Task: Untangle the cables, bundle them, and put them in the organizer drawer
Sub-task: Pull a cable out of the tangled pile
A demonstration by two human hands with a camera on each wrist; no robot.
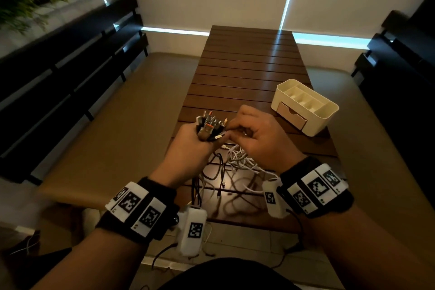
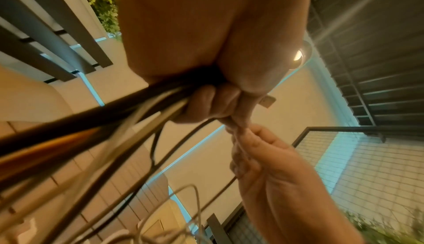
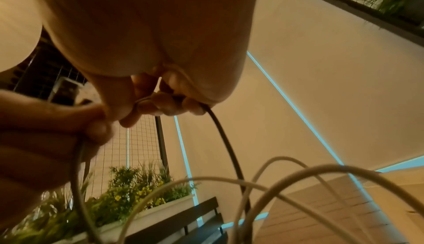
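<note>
**Cable ends gathered in one fist over slatted tabletop**

A person's left hand (image 1: 188, 146) is clamped around a bunch of cable ends (image 1: 209, 125), plugs sticking up above the fist, incl. several USB-type metal tips. Right hand (image 1: 256, 134), touching the left at the fingertips, has its fingers curled on one black cable (image 3: 227, 144) at the edge of the bunch. Rest of the cables (image 1: 235, 162), black & white, hang from both hands in a loose tangle onto the brown tabletop (image 1: 247, 66) directly beneath the wrists. The cream organizer (image 1: 306, 106) sits on the tabletop beyond & to the right of the right hand, well apart from the tangle; its small drawer (image 1: 290, 114) in the front is pushed in. Both wrists wear black bands w/ printed marker tags.
</note>
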